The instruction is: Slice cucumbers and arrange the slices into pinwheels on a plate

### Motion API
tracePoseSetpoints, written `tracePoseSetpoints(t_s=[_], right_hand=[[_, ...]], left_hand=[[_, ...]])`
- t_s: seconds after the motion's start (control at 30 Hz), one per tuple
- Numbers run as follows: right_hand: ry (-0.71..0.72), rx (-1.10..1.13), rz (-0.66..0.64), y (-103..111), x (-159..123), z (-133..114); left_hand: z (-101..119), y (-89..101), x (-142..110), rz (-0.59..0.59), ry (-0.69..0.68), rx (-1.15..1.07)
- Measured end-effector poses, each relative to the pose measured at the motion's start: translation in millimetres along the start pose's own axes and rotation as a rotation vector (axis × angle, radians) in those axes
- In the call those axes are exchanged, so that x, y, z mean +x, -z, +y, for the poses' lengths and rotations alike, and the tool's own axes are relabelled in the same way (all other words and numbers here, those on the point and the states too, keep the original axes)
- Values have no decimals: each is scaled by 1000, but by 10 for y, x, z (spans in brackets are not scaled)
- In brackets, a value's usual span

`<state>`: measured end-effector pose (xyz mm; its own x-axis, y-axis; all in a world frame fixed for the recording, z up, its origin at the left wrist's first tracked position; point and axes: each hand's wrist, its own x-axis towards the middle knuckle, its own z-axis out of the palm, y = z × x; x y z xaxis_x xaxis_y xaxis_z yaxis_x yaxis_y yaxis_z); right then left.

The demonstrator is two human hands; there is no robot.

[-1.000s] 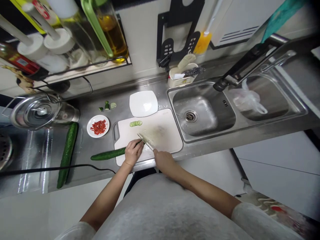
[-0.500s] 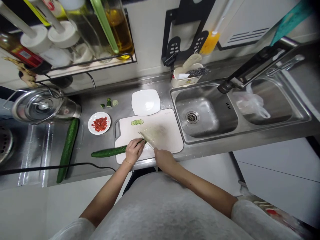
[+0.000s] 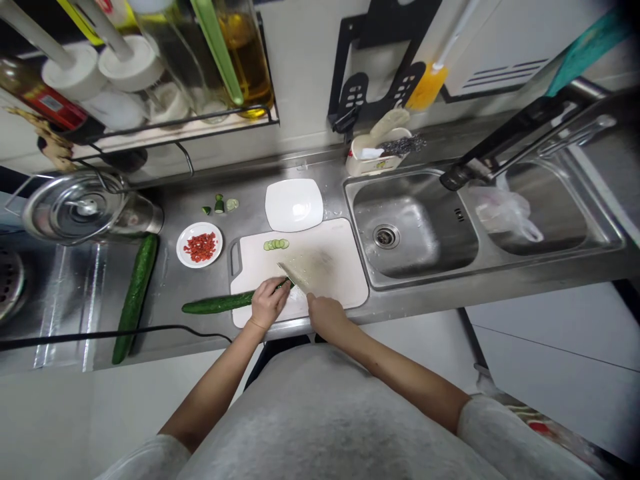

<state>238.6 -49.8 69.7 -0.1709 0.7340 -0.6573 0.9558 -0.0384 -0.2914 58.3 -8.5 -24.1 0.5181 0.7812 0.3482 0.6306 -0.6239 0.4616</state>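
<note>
My left hand (image 3: 270,302) is closed over the right end of a long cucumber (image 3: 215,304), whose other end reaches past the board's left edge. In my right hand (image 3: 324,317) is the handle of a kitchen knife (image 3: 296,275); the blade stands across the cucumber's cut end, close to my left fingers. Both hands are over a white cutting board (image 3: 345,267) with a grey handle slot. A short row of overlapping cucumber slices (image 3: 277,245) lies near the board's upper left. My left fingers partly hide the cucumber's end.
Behind the board is a white square plate (image 3: 294,203). A small plate (image 3: 181,248) of chopped red pieces stands left, near cucumber ends (image 3: 219,205). Another whole cucumber (image 3: 136,297) lies farther left, crossed by a black cable (image 3: 165,327). The sink (image 3: 415,227) adjoins the board's right side.
The knife blade has tilted a little and its broad face shows differently beside the cucumber's end. Both hands keep almost the same place; the whole view has shifted slightly.
</note>
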Motion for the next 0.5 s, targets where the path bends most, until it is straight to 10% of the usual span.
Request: tracePoseSetpoints(t_s=[0.5], right_hand=[[-4,-4,3,-60,69,26]], left_hand=[[14,22,30,2,-5,-6]])
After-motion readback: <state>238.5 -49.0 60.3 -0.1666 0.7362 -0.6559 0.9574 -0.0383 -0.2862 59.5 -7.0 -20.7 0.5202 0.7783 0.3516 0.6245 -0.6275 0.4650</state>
